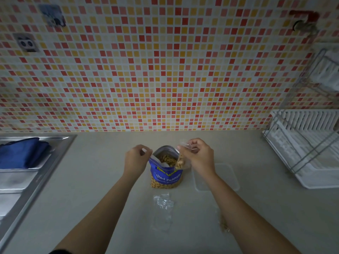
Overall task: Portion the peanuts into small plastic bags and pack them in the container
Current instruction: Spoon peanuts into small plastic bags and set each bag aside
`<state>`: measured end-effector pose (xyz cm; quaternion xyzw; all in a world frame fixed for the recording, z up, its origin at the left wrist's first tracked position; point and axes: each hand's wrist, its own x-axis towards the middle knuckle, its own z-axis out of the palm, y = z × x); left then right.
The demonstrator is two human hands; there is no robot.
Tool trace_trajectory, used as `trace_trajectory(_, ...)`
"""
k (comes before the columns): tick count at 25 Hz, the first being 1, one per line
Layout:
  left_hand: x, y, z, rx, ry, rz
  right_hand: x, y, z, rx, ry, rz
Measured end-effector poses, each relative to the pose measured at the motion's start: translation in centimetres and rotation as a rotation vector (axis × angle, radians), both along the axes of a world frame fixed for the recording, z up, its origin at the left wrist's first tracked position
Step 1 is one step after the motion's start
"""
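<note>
A blue salted-peanuts bag [166,176] stands open on the counter, with peanuts visible inside. My left hand [136,157] pinches the bag's left rim. My right hand [199,154] holds a small clear plastic bag [180,161] by its top; it hangs over the big bag's right rim with some peanuts in it. A clear plastic container [217,177] lies on the counter to the right, partly behind my right forearm. Empty small plastic bags [163,210] lie in front of the peanut bag. Another small bag with peanuts [223,224] lies beside my right forearm.
A steel sink [22,180] with a blue cloth [23,153] sits at the left. A white dish rack [308,149] stands at the right against the tiled wall [146,70].
</note>
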<state>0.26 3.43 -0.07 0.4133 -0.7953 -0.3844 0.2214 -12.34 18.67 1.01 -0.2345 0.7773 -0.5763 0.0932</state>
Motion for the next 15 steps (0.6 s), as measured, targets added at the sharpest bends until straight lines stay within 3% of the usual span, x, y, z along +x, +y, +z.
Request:
trace_trajectory(4, 0.4, 1.0, -0.4, -0.025, -0.046, 0.065, 0.1, 0.9, 0.7, -0.001, 0.023, -0.018)
trace_trajectory(6, 1.1, 2.8, 0.2, -0.161, 0.113, 0.085, 0.2, 1.4, 0.9, -0.008, 0.034, -0.022)
trace_trajectory(8, 1.5, 5.3, 0.6, -0.173, 0.235, -0.044, 0.6, 2.0, 0.9, -0.030, 0.032, -0.029)
trace_trajectory(11, 1.1, 9.2, 0.1, 0.121, 0.193, -0.305, 1.5, 2.7, 0.4, -0.063, -0.006, -0.021)
trace_trajectory(15, 0.2, 11.6, -3.4, 0.451, 0.278, -0.344, 2.3, 4.7, -2.1, -0.047, -0.117, 0.003)
